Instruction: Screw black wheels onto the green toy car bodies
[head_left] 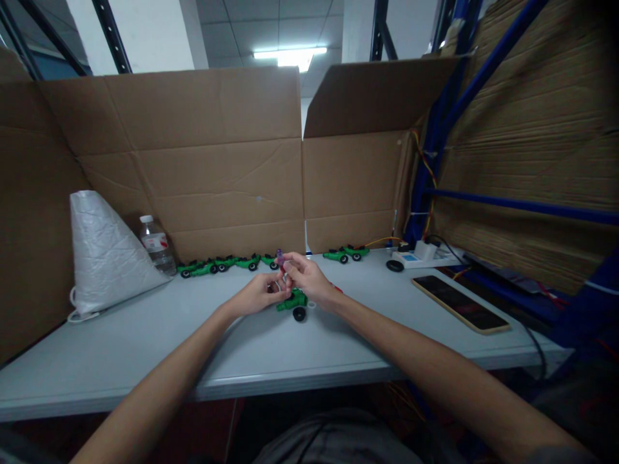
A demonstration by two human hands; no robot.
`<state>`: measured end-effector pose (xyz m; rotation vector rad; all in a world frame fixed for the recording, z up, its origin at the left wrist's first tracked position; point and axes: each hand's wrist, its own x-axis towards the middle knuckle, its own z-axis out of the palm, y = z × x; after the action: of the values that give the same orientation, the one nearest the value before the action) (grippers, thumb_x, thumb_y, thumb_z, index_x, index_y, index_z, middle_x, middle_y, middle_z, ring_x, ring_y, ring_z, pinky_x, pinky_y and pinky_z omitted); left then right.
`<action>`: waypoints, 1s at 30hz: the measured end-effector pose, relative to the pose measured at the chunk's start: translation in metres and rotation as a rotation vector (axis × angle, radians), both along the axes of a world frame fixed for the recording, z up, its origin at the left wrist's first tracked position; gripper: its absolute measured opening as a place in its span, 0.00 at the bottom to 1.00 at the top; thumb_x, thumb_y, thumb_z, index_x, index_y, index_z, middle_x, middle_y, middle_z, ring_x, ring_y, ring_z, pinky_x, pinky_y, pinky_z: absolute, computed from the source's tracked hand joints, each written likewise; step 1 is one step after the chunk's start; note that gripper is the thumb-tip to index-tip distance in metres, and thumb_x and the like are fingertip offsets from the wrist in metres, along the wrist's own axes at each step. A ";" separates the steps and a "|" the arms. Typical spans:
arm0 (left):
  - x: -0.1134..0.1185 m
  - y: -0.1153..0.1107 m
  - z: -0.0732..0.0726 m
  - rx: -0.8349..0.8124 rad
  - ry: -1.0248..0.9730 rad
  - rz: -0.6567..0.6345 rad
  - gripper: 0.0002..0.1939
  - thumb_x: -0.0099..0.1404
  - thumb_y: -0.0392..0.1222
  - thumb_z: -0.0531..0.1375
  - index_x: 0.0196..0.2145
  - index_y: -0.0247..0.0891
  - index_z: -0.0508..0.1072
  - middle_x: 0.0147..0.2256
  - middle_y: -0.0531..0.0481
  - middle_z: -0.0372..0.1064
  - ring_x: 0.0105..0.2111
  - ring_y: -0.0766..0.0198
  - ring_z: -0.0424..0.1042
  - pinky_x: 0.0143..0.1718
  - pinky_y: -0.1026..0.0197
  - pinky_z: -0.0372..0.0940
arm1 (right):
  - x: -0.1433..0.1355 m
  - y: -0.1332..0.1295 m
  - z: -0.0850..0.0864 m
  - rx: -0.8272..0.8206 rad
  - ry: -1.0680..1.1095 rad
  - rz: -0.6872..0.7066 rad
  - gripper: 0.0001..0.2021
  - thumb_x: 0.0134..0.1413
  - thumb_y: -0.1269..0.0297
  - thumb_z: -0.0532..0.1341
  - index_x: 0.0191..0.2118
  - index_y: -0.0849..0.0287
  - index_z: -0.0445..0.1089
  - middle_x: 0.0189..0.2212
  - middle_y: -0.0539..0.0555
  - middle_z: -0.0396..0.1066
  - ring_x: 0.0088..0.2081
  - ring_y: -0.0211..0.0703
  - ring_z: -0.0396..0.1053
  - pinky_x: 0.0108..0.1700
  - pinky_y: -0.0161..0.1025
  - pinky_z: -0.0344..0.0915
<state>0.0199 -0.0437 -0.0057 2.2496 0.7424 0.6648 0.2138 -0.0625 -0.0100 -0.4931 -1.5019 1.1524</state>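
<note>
Both my hands meet over the middle of the table. My right hand (309,277) is closed, its thumb and fingers pinching a small purple piece (279,256) that sticks up past the fingertips. My left hand (258,293) is closed just below it, fingertips together at the piece's lower end; what they grip is hidden. Right under the hands is a green toy vehicle (293,300) with a black wheel (299,314) facing me. Whether the left fingers touch it I cannot tell. A small red thing (337,289) shows partly behind my right wrist.
Several green toy vehicles (247,262) line the back by the cardboard wall (217,174), with two more (355,252) further right. A white bag (106,258) and a water bottle (157,245) stand left. A phone (459,303), black disc (394,265) and power strip (430,258) lie right.
</note>
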 end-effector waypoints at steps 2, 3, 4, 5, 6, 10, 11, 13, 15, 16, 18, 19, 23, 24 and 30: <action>0.000 0.001 -0.001 -0.012 -0.014 -0.008 0.21 0.68 0.58 0.64 0.37 0.36 0.72 0.30 0.53 0.69 0.29 0.67 0.66 0.32 0.65 0.62 | 0.001 0.000 0.001 0.015 -0.035 0.000 0.22 0.62 0.41 0.64 0.47 0.56 0.72 0.31 0.49 0.73 0.25 0.35 0.67 0.26 0.32 0.65; 0.000 0.002 -0.002 -0.015 -0.018 -0.011 0.21 0.68 0.58 0.64 0.36 0.35 0.72 0.30 0.52 0.70 0.29 0.66 0.66 0.33 0.64 0.62 | 0.001 0.000 0.001 0.021 -0.055 -0.009 0.22 0.62 0.41 0.63 0.46 0.57 0.73 0.29 0.49 0.72 0.24 0.34 0.66 0.25 0.32 0.64; 0.000 0.002 -0.002 -0.015 -0.021 -0.014 0.21 0.68 0.58 0.65 0.36 0.35 0.72 0.31 0.51 0.70 0.30 0.66 0.66 0.33 0.64 0.62 | 0.001 0.000 0.001 0.024 -0.071 -0.021 0.22 0.62 0.41 0.63 0.44 0.58 0.73 0.27 0.48 0.71 0.23 0.34 0.65 0.24 0.31 0.62; 0.000 0.003 -0.003 -0.016 -0.023 -0.019 0.21 0.68 0.58 0.65 0.35 0.35 0.72 0.32 0.50 0.71 0.30 0.66 0.67 0.34 0.64 0.63 | 0.001 0.001 0.000 0.024 -0.081 -0.034 0.22 0.62 0.41 0.63 0.43 0.58 0.73 0.25 0.47 0.70 0.22 0.34 0.64 0.23 0.31 0.61; 0.000 0.004 -0.004 -0.016 -0.023 -0.023 0.21 0.68 0.58 0.65 0.35 0.35 0.73 0.32 0.50 0.71 0.30 0.66 0.67 0.34 0.64 0.63 | 0.000 0.001 0.000 0.022 -0.083 -0.045 0.22 0.62 0.41 0.64 0.42 0.58 0.73 0.24 0.47 0.69 0.21 0.33 0.63 0.22 0.31 0.60; -0.001 0.007 -0.007 -0.022 -0.020 -0.018 0.20 0.67 0.58 0.65 0.37 0.35 0.73 0.32 0.51 0.70 0.29 0.68 0.65 0.34 0.65 0.62 | -0.003 0.001 -0.001 -0.007 -0.044 -0.053 0.23 0.58 0.40 0.66 0.42 0.57 0.70 0.25 0.47 0.72 0.20 0.34 0.64 0.21 0.31 0.61; -0.001 0.007 -0.007 -0.022 -0.019 -0.012 0.21 0.67 0.58 0.65 0.37 0.35 0.73 0.32 0.52 0.69 0.28 0.68 0.64 0.33 0.65 0.62 | -0.004 0.001 -0.001 -0.016 -0.028 -0.052 0.23 0.57 0.41 0.67 0.42 0.57 0.68 0.27 0.48 0.74 0.20 0.34 0.65 0.20 0.31 0.63; -0.001 0.007 -0.008 -0.027 -0.015 -0.003 0.22 0.67 0.60 0.65 0.36 0.35 0.72 0.31 0.53 0.68 0.27 0.69 0.62 0.32 0.66 0.61 | -0.005 0.001 -0.002 -0.029 -0.002 -0.052 0.24 0.55 0.41 0.68 0.42 0.56 0.66 0.30 0.50 0.77 0.20 0.34 0.67 0.20 0.32 0.64; 0.000 0.006 -0.008 -0.036 -0.016 -0.003 0.23 0.67 0.61 0.64 0.34 0.35 0.72 0.30 0.52 0.68 0.27 0.69 0.61 0.31 0.66 0.61 | -0.005 0.000 -0.002 -0.031 0.008 -0.054 0.24 0.54 0.42 0.69 0.42 0.55 0.64 0.31 0.50 0.78 0.20 0.35 0.67 0.20 0.32 0.65; 0.001 0.005 -0.007 -0.040 -0.019 -0.006 0.24 0.67 0.62 0.64 0.33 0.35 0.71 0.30 0.52 0.67 0.28 0.69 0.61 0.31 0.66 0.61 | -0.005 0.000 -0.002 -0.028 0.007 -0.058 0.24 0.54 0.42 0.69 0.42 0.55 0.63 0.30 0.49 0.78 0.20 0.35 0.67 0.20 0.32 0.65; 0.001 0.003 -0.005 -0.044 -0.023 -0.016 0.24 0.67 0.62 0.64 0.33 0.34 0.71 0.30 0.52 0.67 0.28 0.68 0.61 0.31 0.66 0.61 | -0.005 -0.001 -0.002 -0.012 0.002 -0.076 0.24 0.54 0.43 0.70 0.41 0.55 0.63 0.30 0.49 0.77 0.20 0.35 0.68 0.20 0.32 0.66; 0.002 0.002 -0.004 -0.044 -0.021 -0.022 0.24 0.68 0.61 0.64 0.33 0.35 0.70 0.30 0.52 0.66 0.28 0.68 0.61 0.32 0.66 0.61 | -0.004 -0.001 -0.001 0.000 -0.002 -0.088 0.23 0.54 0.43 0.70 0.41 0.55 0.63 0.30 0.49 0.77 0.21 0.35 0.68 0.21 0.32 0.66; 0.001 0.000 -0.002 -0.035 0.003 -0.011 0.22 0.68 0.60 0.63 0.34 0.35 0.70 0.28 0.54 0.64 0.27 0.68 0.61 0.32 0.65 0.61 | -0.001 -0.004 0.003 0.052 -0.033 -0.111 0.23 0.57 0.46 0.69 0.48 0.55 0.65 0.28 0.47 0.75 0.22 0.35 0.69 0.24 0.32 0.66; 0.001 0.001 -0.001 -0.031 0.008 -0.003 0.22 0.68 0.60 0.64 0.34 0.35 0.70 0.28 0.54 0.64 0.27 0.68 0.61 0.32 0.65 0.61 | 0.000 -0.005 0.004 0.065 -0.044 -0.107 0.24 0.58 0.46 0.68 0.51 0.55 0.66 0.28 0.47 0.75 0.22 0.35 0.68 0.24 0.32 0.66; -0.001 0.003 0.000 0.028 0.043 -0.003 0.22 0.68 0.59 0.64 0.32 0.35 0.71 0.30 0.53 0.65 0.29 0.67 0.63 0.33 0.64 0.62 | 0.002 -0.006 0.010 0.045 -0.057 -0.036 0.22 0.61 0.44 0.65 0.50 0.57 0.72 0.38 0.54 0.78 0.24 0.33 0.67 0.25 0.32 0.65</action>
<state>0.0186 -0.0404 -0.0060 2.2963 0.7543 0.6308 0.2159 -0.0689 0.0005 -0.5239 -1.5585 1.0821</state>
